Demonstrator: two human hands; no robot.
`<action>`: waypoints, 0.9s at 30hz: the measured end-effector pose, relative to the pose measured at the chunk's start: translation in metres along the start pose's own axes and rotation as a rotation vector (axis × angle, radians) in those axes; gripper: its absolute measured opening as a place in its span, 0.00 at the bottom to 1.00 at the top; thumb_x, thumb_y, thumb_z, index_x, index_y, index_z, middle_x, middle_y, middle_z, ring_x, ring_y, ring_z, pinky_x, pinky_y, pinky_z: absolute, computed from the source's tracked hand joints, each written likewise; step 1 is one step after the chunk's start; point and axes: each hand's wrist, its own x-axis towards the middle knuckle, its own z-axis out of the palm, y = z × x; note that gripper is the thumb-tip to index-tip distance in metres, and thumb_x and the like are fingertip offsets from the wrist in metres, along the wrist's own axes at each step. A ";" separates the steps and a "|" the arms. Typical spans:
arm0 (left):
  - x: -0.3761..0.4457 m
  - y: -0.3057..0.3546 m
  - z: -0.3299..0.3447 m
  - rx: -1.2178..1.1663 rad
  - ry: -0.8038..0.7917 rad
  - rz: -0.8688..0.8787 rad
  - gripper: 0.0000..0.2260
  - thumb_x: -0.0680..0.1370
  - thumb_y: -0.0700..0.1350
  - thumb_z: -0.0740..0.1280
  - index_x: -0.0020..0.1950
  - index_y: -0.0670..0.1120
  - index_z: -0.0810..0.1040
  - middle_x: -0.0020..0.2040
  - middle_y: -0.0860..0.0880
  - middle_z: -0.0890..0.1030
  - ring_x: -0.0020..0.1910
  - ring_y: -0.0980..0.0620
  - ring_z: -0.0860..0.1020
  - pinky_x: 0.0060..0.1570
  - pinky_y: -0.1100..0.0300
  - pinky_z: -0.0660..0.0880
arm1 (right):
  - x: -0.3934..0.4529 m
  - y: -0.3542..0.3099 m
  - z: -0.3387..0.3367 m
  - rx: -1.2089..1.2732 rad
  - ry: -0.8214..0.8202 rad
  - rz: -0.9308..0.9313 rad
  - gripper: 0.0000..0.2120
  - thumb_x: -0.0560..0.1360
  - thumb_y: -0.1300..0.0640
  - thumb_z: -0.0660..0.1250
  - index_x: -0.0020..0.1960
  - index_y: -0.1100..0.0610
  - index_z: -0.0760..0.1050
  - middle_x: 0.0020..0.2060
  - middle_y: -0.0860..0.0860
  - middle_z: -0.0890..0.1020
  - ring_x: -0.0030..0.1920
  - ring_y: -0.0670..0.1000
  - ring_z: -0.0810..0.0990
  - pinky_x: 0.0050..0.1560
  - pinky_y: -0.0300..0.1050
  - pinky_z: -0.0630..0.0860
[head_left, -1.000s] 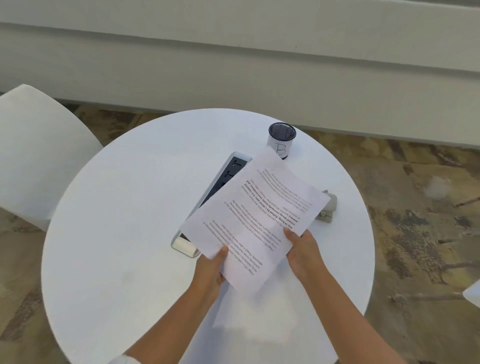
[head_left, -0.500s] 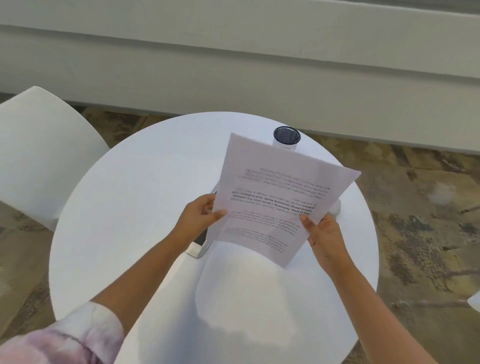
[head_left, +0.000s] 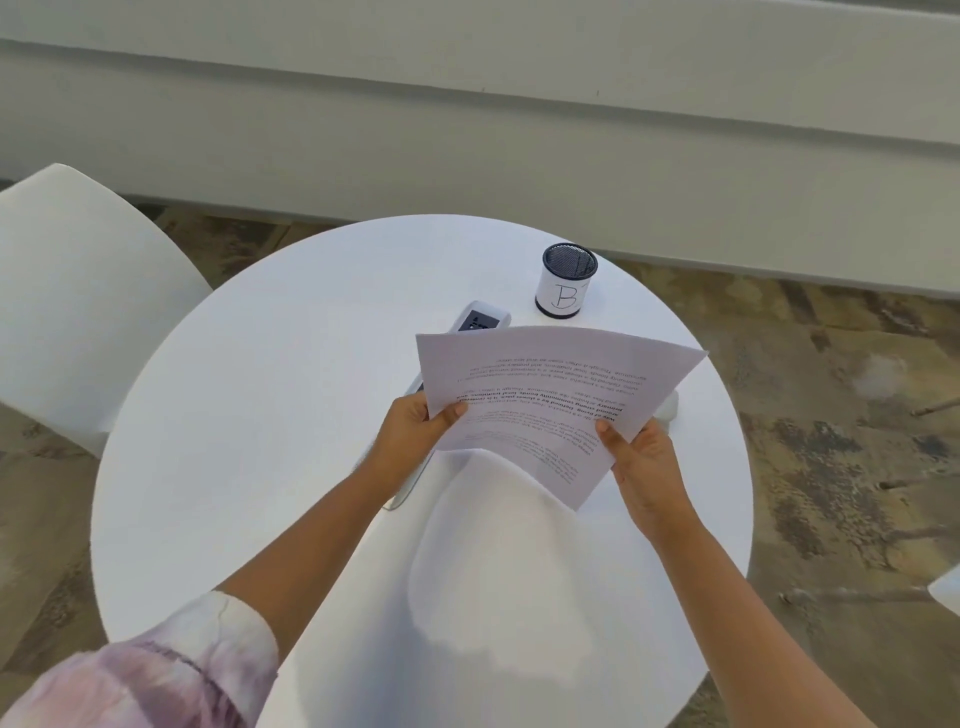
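A printed white sheet of paper (head_left: 550, 395) hangs in the air above the round white table (head_left: 270, 415), its text upside down to me. My left hand (head_left: 415, 431) pinches its left edge with the thumb on top. My right hand (head_left: 641, 462) pinches its lower right edge. Under the sheet lies a long white device with a dark panel (head_left: 480, 318), mostly hidden by the paper and my left arm.
A black mesh cup with a white label marked "B" (head_left: 567, 280) stands at the table's far side. A small pale object (head_left: 669, 415) peeks out beside the paper's right edge. A white chair (head_left: 78, 291) is at the left, a low wall behind.
The sheet has turned from a diagonal tilt to nearly level across me and has moved right. My left hand shifted from the bottom edge to the left edge. The cup is uncovered again.
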 end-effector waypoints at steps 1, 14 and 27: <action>-0.001 -0.002 0.000 -0.018 -0.004 -0.005 0.11 0.76 0.39 0.65 0.58 0.47 0.77 0.50 0.52 0.82 0.43 0.62 0.81 0.42 0.69 0.76 | 0.001 0.000 0.000 -0.009 -0.004 -0.006 0.13 0.76 0.63 0.63 0.56 0.49 0.76 0.55 0.52 0.81 0.58 0.58 0.78 0.62 0.62 0.73; -0.002 -0.019 0.010 -0.580 0.232 -0.198 0.09 0.78 0.39 0.61 0.55 0.47 0.76 0.44 0.54 0.85 0.44 0.57 0.82 0.38 0.63 0.79 | -0.004 0.032 0.013 0.256 0.102 0.304 0.58 0.49 0.47 0.83 0.72 0.52 0.57 0.60 0.51 0.79 0.63 0.51 0.76 0.67 0.53 0.68; 0.001 -0.016 -0.059 -0.505 0.060 -0.158 0.15 0.69 0.43 0.69 0.55 0.45 0.78 0.48 0.50 0.84 0.47 0.50 0.81 0.41 0.58 0.80 | 0.012 0.021 -0.024 -0.098 0.244 0.044 0.16 0.73 0.66 0.66 0.60 0.58 0.73 0.57 0.56 0.80 0.59 0.56 0.78 0.63 0.55 0.73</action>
